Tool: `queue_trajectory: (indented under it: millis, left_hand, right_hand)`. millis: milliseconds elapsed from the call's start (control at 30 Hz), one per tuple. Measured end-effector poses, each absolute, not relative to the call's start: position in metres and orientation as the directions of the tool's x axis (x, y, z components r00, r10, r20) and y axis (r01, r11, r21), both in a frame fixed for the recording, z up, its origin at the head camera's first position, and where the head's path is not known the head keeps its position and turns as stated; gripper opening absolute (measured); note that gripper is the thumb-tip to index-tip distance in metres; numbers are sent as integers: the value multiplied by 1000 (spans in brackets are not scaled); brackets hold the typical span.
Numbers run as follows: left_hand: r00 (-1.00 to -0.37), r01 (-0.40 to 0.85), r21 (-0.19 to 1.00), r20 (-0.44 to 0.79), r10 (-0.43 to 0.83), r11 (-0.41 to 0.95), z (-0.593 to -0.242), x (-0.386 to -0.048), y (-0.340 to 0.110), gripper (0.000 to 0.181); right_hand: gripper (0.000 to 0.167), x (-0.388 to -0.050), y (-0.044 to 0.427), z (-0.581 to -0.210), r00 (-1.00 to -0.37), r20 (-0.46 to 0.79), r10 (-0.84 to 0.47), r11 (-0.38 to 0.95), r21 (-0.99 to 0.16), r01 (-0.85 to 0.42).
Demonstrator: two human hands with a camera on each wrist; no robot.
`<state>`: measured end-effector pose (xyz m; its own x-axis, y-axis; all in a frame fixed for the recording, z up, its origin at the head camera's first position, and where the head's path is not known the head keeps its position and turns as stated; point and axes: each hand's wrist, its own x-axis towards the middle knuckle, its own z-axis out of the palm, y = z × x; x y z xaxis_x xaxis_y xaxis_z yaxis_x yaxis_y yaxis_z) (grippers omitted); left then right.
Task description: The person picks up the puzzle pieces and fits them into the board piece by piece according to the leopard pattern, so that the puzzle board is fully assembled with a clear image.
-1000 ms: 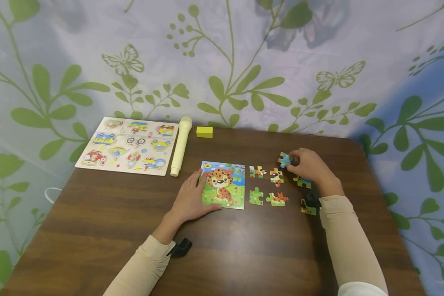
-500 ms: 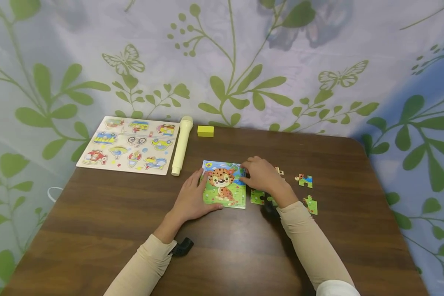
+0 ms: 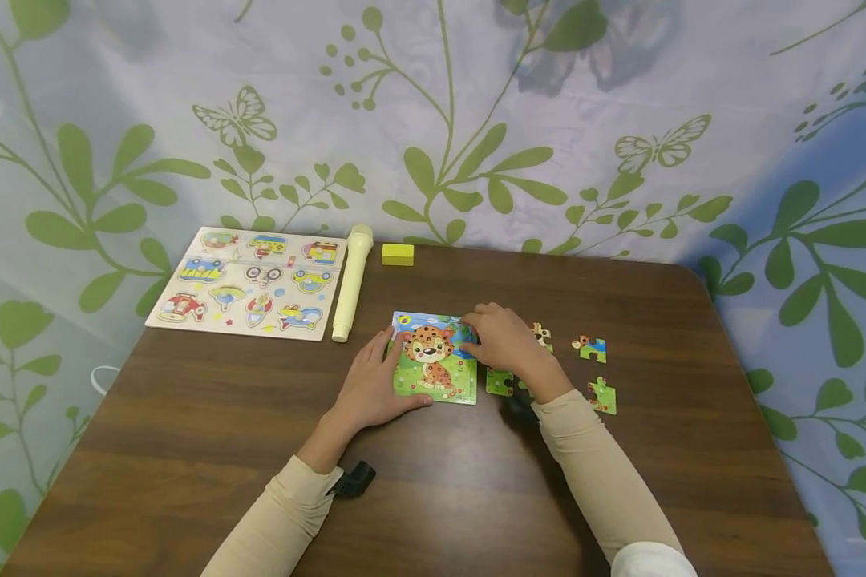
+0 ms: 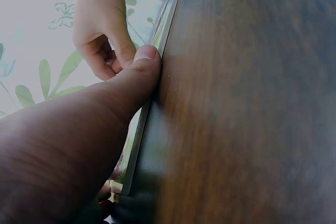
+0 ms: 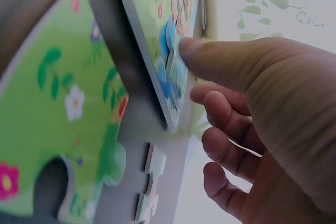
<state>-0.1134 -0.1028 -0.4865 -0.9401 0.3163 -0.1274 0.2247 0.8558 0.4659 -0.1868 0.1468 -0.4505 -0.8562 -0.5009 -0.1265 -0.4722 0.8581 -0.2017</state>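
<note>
A square leopard puzzle board (image 3: 447,391) lies flat on the table. My left hand (image 3: 370,385) rests at its lower left corner, thumb along the near edge and fairly straight fingers along the left side. In the left wrist view, the left thumb (image 4: 139,69) touches the board's edge. My right hand (image 3: 508,340) is at the board's upper right corner. The right wrist view shows its thumb against a blue puzzle piece (image 5: 170,51) on the board, index finger near the far edge, other fingers loosely curled. In the head view this hand mostly hides the piece.
Loose puzzle pieces lie to the right, including a blue-green one (image 3: 593,349), a green one (image 3: 603,396) and another (image 3: 499,382) by the board. A peg puzzle (image 3: 245,324), a pale yellow toy microphone (image 3: 350,288) and a yellow block (image 3: 398,255) stand toward the back.
My right hand has carried the blue puzzle piece from the far right onto the board's upper right corner, and has stayed there over the last half second. My left hand has kept its place.
</note>
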Motion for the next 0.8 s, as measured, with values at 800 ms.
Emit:
queue_trajectory:
  millis: [800]
  left_hand:
    - [-939,238,454,-116,322,859,-497,-114,-104,119]
  right_hand:
    - [38,-176,121,-461,-909,-35,-415,907,-99,-410]
